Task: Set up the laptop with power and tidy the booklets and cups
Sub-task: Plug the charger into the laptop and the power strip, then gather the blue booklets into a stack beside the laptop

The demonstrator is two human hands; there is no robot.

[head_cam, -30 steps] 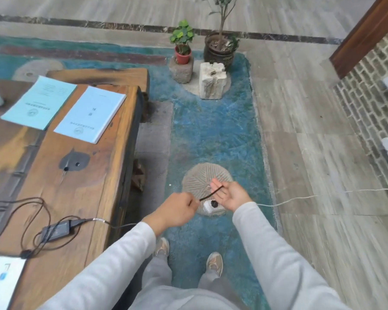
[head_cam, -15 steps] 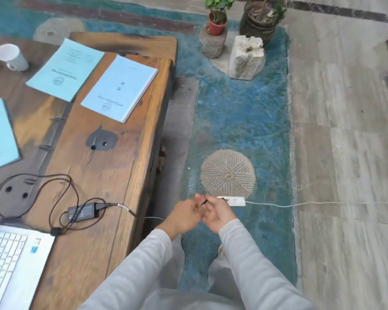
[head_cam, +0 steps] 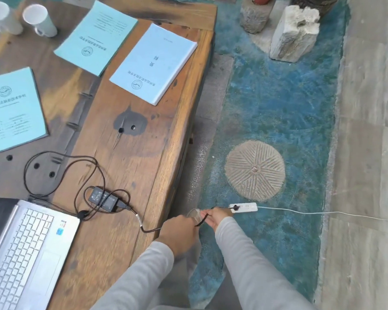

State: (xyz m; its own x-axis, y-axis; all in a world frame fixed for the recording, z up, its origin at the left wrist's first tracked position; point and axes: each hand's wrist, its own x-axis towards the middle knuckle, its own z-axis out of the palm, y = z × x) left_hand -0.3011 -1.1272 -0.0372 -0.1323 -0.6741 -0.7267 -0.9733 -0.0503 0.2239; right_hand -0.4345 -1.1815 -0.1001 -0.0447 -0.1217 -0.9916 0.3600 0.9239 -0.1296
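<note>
Blue flooring beside a wooden table carries a white power strip with a black plug seated in it. Both hands, left and right, grip the black cable running up to the charger brick near the open laptop.

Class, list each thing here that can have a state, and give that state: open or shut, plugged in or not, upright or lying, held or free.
Laptop: open, on the table.
Power brick: lying on the table, cable loose around it.
Power strip: on the floor, black plug in it.
Black cable: held by both hands.
Left hand: closed on the cable.
Right hand: holding the cable.
Booklets: shut, lying flat, apart.
Cups: upright.
</note>
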